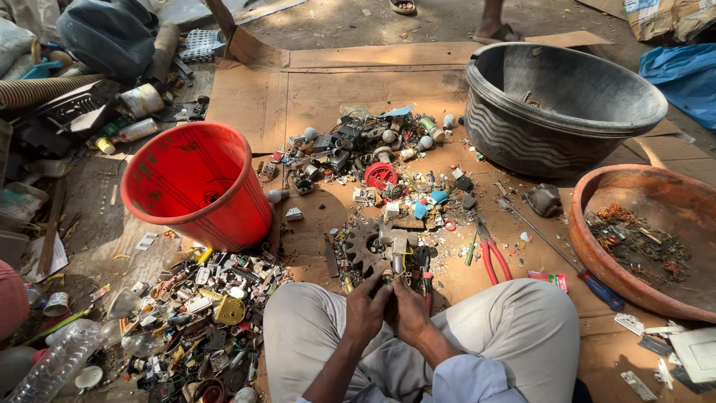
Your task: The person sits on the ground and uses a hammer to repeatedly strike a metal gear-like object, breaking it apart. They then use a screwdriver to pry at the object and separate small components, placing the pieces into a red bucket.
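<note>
While both hands meet low between the knees, the scene reads so:
Left hand (367, 307): fingers curled shut around a small metal part (391, 277), pinching it from the left.
Right hand (409, 312): closed on the same part from the right; whether it also holds a tool, I cannot tell.
Part: near centre, just above the knees, touching both hands, right beside the gear (365, 246).
Nearby: red pliers (491, 256) and a screwdriver (561, 257) lie to the right on the cardboard (328, 89).
Bins: red bucket (195, 183) left, dark tub (559, 104) far right, clay bowl (649, 239) right.
Scrap pile (201, 321): near left.
Doing it well: likely best to brace the part firmly with one hand and work it with short, controlled twists, fingers clear of sharp edges.
</note>
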